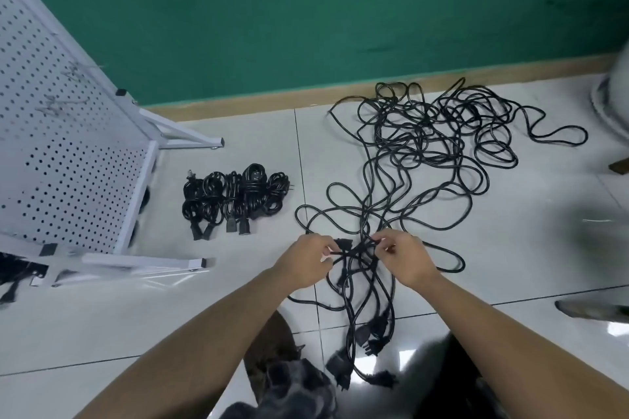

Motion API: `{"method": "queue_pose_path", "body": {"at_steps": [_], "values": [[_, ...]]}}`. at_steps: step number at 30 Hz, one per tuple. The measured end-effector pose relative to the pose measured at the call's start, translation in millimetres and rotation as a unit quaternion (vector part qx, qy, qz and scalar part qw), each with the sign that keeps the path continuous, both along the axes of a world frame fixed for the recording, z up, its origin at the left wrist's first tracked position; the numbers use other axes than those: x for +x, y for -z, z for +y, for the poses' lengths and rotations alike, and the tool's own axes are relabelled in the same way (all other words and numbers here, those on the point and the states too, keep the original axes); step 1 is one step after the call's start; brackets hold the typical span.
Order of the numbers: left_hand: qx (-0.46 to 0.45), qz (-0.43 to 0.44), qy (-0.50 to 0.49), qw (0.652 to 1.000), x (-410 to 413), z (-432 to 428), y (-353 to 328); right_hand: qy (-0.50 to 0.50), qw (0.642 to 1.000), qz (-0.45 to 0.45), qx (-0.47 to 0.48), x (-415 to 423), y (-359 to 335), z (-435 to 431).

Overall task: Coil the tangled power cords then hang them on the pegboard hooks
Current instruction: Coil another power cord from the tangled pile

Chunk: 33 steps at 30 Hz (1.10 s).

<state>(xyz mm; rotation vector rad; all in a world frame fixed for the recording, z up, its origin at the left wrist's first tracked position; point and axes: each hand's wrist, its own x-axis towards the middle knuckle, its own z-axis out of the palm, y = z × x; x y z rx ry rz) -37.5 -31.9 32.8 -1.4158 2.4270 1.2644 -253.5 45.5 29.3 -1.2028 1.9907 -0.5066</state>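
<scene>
Both hands work at one knot of black cord above the white tiled floor (238, 146). The left hand (304, 260) pinches a strand near a plug, and the right hand (406, 257) pinches strands just beside it. The tangled power cords (439, 146) sprawl from the hands toward the floor's far edge by the green wall (306, 10). Coiled cords (235, 202) lie in a row near the white pegboard (68, 153) at the floor's left edge; its hooks (54, 102) look blurred, seemingly bare.
</scene>
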Motion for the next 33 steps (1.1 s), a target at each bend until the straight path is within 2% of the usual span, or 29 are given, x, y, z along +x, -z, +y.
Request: {"method": "queue_pose_path", "body": {"at_steps": [5,9,12,15,22,29,33], "values": [[0.018,0.004,0.022,1.0,-25,21,14,0.057,0.995,0.021,0.074,-26,15,37],[0.089,-0.031,0.085,0.992,-37,40,27,0.061,0.986,0.02,0.156,-30,30,63],[0.07,-0.083,0.171,0.979,-41,50,39,0.052,0.98,0.014,0.192,-20,44,76],[0.038,-0.118,0.211,0.97,-42,55,47,0.049,0.977,0.002,0.207,-8,57,84],[-0.026,-0.165,0.278,0.946,-34,56,56,0.122,0.975,-0.041,0.179,7,79,86],[-0.051,-0.187,0.292,0.937,-33,61,53,0.107,0.977,-0.044,0.177,4,82,84],[-0.049,-0.174,0.275,0.944,-33,61,56,0.113,0.984,-0.072,0.117,-1,80,94]]}}
